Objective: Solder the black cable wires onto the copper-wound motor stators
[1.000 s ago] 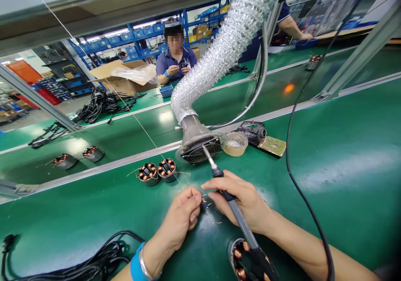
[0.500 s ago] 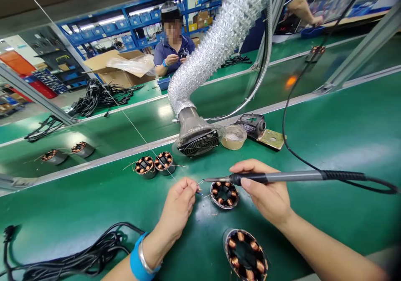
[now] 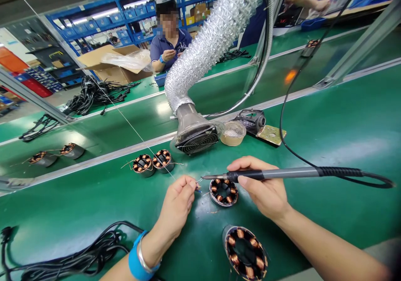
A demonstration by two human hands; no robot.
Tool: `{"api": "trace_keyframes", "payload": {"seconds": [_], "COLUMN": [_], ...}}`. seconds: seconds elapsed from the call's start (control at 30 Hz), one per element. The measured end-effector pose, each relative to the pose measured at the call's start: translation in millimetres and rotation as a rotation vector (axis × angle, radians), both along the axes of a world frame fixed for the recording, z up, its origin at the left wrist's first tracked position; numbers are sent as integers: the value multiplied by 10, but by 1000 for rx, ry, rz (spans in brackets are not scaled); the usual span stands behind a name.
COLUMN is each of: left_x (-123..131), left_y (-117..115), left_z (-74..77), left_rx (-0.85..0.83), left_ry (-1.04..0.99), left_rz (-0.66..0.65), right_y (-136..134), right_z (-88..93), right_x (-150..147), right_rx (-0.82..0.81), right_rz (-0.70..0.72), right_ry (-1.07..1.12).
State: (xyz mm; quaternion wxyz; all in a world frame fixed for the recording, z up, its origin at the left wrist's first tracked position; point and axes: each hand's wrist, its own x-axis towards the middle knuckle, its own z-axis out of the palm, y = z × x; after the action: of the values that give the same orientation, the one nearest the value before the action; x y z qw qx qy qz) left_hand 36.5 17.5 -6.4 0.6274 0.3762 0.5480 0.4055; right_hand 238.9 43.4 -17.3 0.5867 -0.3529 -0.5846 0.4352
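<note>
My right hand (image 3: 263,187) is closed round a soldering iron (image 3: 282,173) held level, its tip pointing left. The tip meets thin wire leads pinched in my left hand (image 3: 178,203), which wears a blue wristband. Just beyond the tip a motor stator (image 3: 223,191) with copper coils lies on the green table (image 3: 338,147). A larger stator (image 3: 246,252) lies nearer me, between my forearms. A thin solder wire (image 3: 125,118) runs down from the upper left towards my left hand.
A silver fume hose with a fan mouth (image 3: 196,137) stands behind the work, beside a small tub (image 3: 233,133) and an iron stand (image 3: 254,121). Two more stators (image 3: 152,162) sit left. Black cables (image 3: 69,262) lie near left. A person (image 3: 167,39) works opposite.
The iron swung from upright to level, tip now at the leads in my left hand. The small stator, hidden under my right hand before, is uncovered. The view tilted slightly.
</note>
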Motion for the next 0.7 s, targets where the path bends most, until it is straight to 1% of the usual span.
{"api": "trace_keyframes", "payload": {"seconds": [0.33,0.43,0.53,0.7], "left_x": [12,6,4,17], "left_y": [-8,-8,-6,2], "left_z": [-17,-25,-31,-21], "left_rx": [26,31,34,40], "left_ry": [32,34,30,36], "left_rz": [-14,-22,-28,-33], "right_y": [-22,-31,-55,-99], "right_z": [50,66,86,166], "right_x": [-20,-15,-3,-19], "right_rx": [57,114,187,320], "right_rz": [-23,-42,-33,-25], "right_ry": [-94,-141,-189,-254]}}
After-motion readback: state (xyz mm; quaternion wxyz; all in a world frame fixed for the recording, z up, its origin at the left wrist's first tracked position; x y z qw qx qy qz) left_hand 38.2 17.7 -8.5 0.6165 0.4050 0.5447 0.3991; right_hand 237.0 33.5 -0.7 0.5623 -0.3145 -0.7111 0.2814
